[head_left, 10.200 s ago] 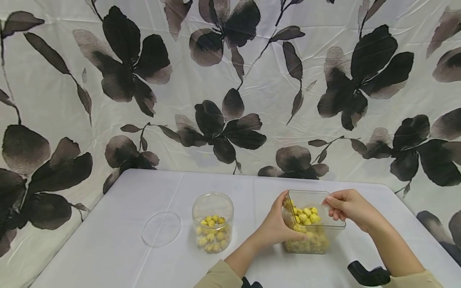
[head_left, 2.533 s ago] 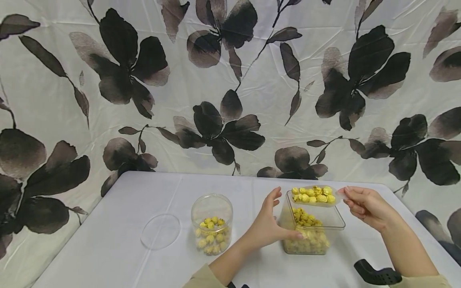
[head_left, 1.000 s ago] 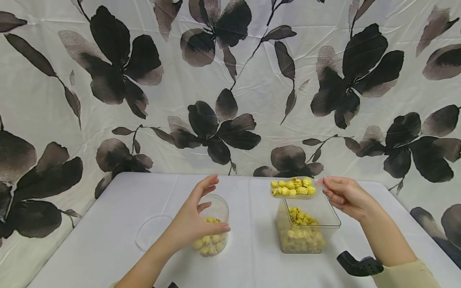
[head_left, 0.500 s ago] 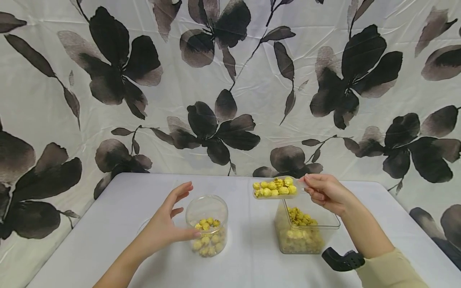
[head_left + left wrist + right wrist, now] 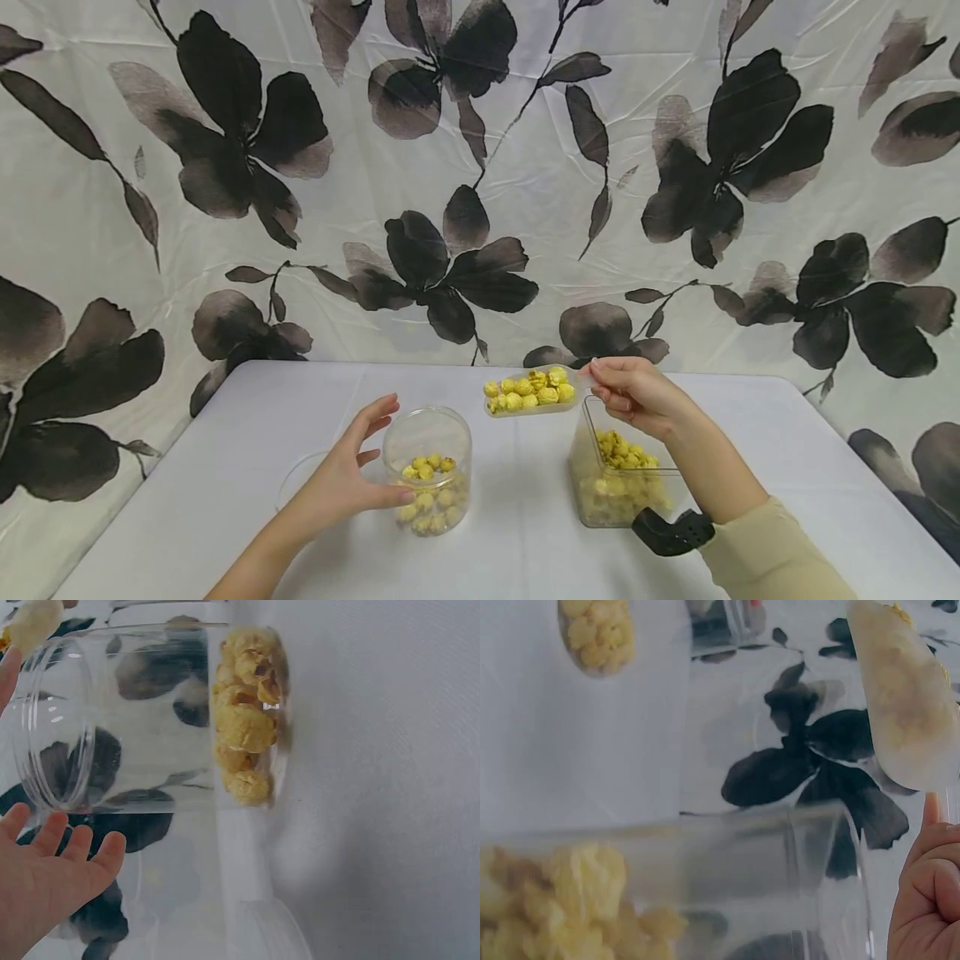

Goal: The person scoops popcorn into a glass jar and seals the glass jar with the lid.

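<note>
My right hand (image 5: 641,400) pinches the handle of a translucent scoop (image 5: 904,720), heaped with yellow popcorn (image 5: 528,392). The loaded scoop is in the air between the round jar and the square container. A clear round jar (image 5: 427,427), partly filled with popcorn, stands upright and uncovered on the table. Beside the jar's left side is my left hand (image 5: 341,479), thumb and fingers spread apart; the left wrist view shows the fingers (image 5: 79,844) near the jar mouth, with no clear contact. Below my right hand sits a clear square container (image 5: 579,458) holding more popcorn.
A clear round lid (image 5: 281,492) lies flat on the white-covered table (image 5: 517,550), partly hidden behind my left hand. A floral cloth (image 5: 337,208) hangs behind the table. Under my right forearm is a black wrist mount (image 5: 671,533).
My right hand has lifted a scoopful of popcorn from the square container and moved it left toward the jar. My left hand has let go of the square container and moved to the jar's left side.
</note>
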### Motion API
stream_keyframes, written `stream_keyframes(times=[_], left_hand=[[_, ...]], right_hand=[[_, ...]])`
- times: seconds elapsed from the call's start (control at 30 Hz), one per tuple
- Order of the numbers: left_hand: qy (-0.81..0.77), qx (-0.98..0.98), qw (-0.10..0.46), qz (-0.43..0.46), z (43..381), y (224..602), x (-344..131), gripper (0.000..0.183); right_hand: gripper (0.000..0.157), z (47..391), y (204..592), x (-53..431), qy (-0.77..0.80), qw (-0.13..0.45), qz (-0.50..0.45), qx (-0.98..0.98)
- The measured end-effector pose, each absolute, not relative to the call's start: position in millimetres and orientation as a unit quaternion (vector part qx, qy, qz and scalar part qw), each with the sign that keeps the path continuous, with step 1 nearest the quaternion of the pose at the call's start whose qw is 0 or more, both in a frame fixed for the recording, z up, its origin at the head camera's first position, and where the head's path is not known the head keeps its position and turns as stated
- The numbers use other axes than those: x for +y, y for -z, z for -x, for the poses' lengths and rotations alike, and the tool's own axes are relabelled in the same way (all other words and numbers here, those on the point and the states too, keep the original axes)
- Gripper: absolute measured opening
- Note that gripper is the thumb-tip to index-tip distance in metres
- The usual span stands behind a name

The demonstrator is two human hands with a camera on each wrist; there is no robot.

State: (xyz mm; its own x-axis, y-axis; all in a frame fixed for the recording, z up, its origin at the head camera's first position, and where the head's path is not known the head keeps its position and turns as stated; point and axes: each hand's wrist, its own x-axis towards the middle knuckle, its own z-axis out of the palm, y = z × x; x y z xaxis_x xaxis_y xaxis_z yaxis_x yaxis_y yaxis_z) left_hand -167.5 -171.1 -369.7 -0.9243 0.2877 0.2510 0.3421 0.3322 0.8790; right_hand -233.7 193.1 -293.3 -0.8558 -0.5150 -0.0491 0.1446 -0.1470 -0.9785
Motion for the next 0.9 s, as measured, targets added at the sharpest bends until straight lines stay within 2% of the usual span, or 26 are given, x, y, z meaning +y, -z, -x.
stream_keyframes(times=[0.37,0.6,0.9], left_hand=[[0.566,-0.809,-0.037,0.157,171.5,384.7,-168.8,0.103],[0.56,-0.813,-0.032,0.158,174.1,389.5,-164.7,0.102],[0.556,-0.818,-0.035,0.145,173.9,390.0,-161.3,0.098]], right_hand=[[0.034,239.1,295.9,158.9,0.731,0.23,0.126,0.63],[0.031,240.2,301.0,143.3,0.725,0.228,0.112,0.641],[0.02,242.9,304.3,124.1,0.7,0.225,0.118,0.667]])
